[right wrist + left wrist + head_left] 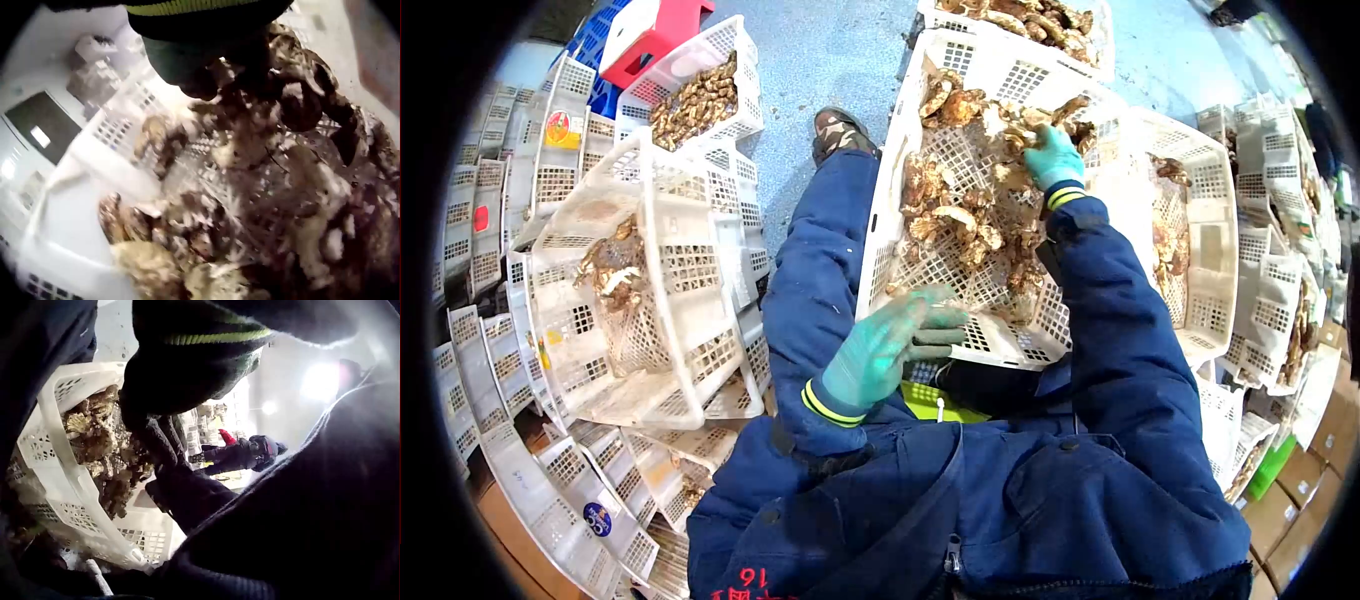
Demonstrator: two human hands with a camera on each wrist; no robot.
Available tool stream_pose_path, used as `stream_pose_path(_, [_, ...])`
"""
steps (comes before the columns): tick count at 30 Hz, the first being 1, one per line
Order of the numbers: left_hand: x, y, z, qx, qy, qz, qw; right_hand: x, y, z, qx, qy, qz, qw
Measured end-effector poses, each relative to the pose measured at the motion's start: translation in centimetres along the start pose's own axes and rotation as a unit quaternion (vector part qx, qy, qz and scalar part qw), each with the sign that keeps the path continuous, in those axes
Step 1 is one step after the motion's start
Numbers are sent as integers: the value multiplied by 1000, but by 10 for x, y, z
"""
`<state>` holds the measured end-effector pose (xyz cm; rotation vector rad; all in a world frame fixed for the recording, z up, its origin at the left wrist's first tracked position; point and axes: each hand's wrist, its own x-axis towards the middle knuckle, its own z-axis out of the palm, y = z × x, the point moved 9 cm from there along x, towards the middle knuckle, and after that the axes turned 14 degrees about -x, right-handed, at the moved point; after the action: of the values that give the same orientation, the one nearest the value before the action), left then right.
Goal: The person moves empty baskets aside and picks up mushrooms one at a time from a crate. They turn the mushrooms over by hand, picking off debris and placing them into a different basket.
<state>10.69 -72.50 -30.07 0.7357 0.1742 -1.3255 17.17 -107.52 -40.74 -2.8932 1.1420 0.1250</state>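
Note:
My left hand point(870, 350), in a green glove, hovers over the near left corner of a white mesh crate point(878, 235), its fingers straight and holding nothing. Brown, ruffled mushroom-like clumps point(960, 225) with pale patches lie in groups inside this crate. At its far right part, my gloved right hand point(1057, 158) grips one brown clump point(1072, 108). In the right wrist view the right hand point(187, 69) is dark from above, with its fingertips hidden among the clumps point(250, 131). The left wrist view has the left hand point(165, 447) in shadow beside the crate.
To the right stands another white crate point(1215, 240) with a few clumps. On the left a tilted crate point(670, 290) holds one clump, and behind it a crate point(745, 90) holds small brown pieces. A red stool point(645, 40) stands at the far left. Another person point(250, 453) appears in the background.

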Motion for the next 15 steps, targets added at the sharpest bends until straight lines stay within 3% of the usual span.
stream_pose_path(1, [3, 2, -4, -7, 7, -4, 1000, -2, 10, 9, 165, -62, 30, 984])
stream_pose_path(2, [5, 1, -8, -14, 13, -10, 1000, -8, 20, 16, 325, -120, 60, 936])
stream_pose_path(3, [5, 2, -7, -71, -38, 28, 996, -28, 7, -3, 459, -136, 38, 877])
stream_pose_path(4, [8, 3, -6, -96, -35, 35, 994, -56, -15, -33, 542, -154, 35, 825])
stream_pose_path(5, [12, 6, -4, -122, -33, 43, 991, -84, -42, -75, 472, -109, -95, 870])
stream_pose_path(6, [15, 6, -2, -148, -30, 51, 987, -117, -73, -94, 553, -167, -153, 802])
stream_pose_path(7, [15, 7, 1, -154, -82, 76, 982, -155, -94, -135, 402, -86, -285, 866])
stream_pose_path(8, [14, 9, 8, -159, -119, 74, 977, -185, -121, -163, 299, -7, -430, 852])
stream_pose_path(9, [11, 14, 10, -116, -77, 82, 987, -208, -138, -187, 285, 4, -489, 825])
stream_pose_path(10, [4, 19, 11, -74, -33, 92, 992, -216, -147, -180, 273, -52, -501, 820])
stream_pose_path(11, [-5, 25, 8, -133, -54, 103, 984, -211, -141, -192, 315, -8, -491, 812])
stream_pose_path(12, [-10, 33, 2, -117, -16, 104, 988, -200, -132, -204, 357, 35, -482, 800])
stream_pose_path(13, [-20, 48, 2, -226, -80, 95, 966, -172, -118, -184, 376, -78, -352, 853])
stream_pose_path(14, [-39, 79, 10, -232, -112, 147, 955, -142, -96, -179, 387, 28, -321, 864])
stream_pose_path(15, [-59, 109, 18, -241, -147, 199, 938, -105, -74, -155, 287, 56, -280, 914])
